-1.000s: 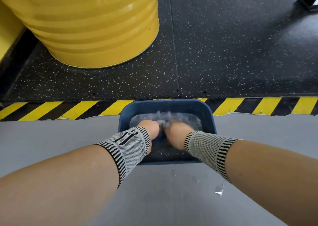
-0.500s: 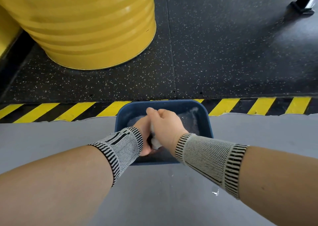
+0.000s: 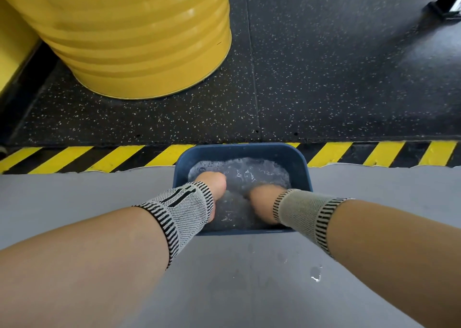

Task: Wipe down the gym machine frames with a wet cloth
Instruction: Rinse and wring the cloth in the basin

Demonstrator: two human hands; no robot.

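Blue basin (image 3: 243, 150): both my hands, left (image 3: 214, 190) and right (image 3: 262, 200), are back under churned water after wringing above it. Cloth apparently submerged between them; grip state indeterminate. Rinsing continues; frames not yet wiped.

No readable text, labels, brands or nos. anywhere in view.
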